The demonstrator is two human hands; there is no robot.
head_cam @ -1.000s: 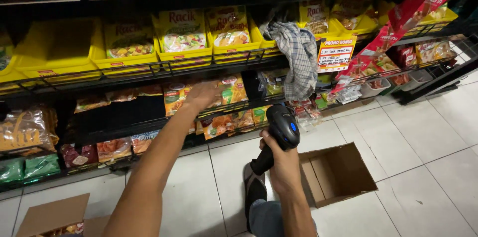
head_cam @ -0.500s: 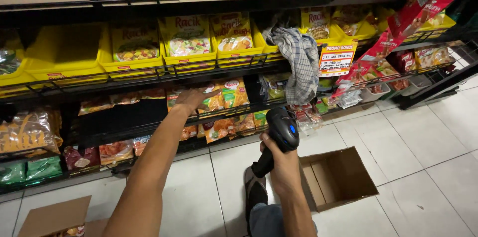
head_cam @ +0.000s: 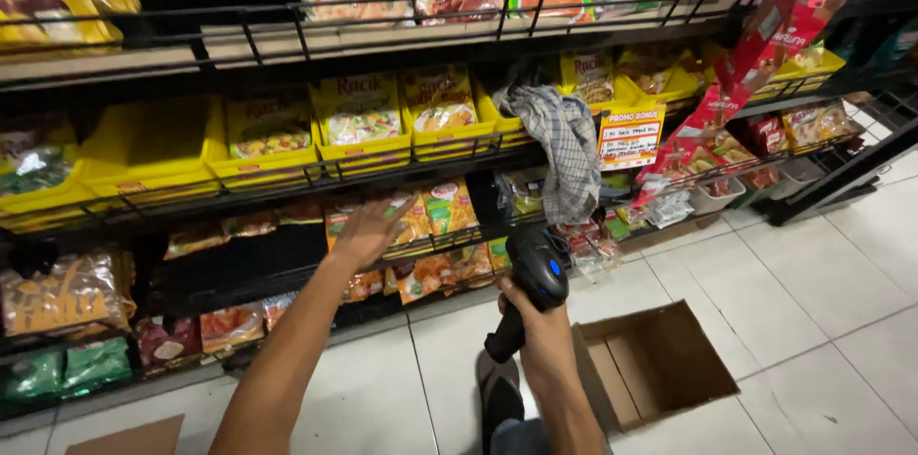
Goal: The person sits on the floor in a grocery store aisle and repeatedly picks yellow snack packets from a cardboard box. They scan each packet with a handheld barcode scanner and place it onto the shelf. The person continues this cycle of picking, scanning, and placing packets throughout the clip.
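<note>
My right hand (head_cam: 541, 335) grips a black handheld barcode scanner (head_cam: 532, 275) with a blue button, its head aimed at the low shelves. My left hand (head_cam: 368, 230) reaches forward with fingers spread and holds nothing; it rests against orange and yellow seasoning packets (head_cam: 435, 211) on a low black wire shelf (head_cam: 239, 273). Above them stand yellow display boxes (head_cam: 359, 125) full of sachets. A grey checked cloth (head_cam: 566, 151) hangs over the shelf rail just right of the scanner.
An open cardboard box (head_cam: 650, 364) lies on the white tiled floor at my right. Another cardboard piece (head_cam: 129, 438) is at bottom left. A yellow promo sign (head_cam: 628, 138) hangs from the rail. My shoe (head_cam: 497, 396) shows below the scanner. Red hanging packets (head_cam: 765, 54) slant at right.
The view has tilted up, revealing the top shelf of packets. My left hand moved slightly left along the low shelf. The scanner stays raised in my right hand.
</note>
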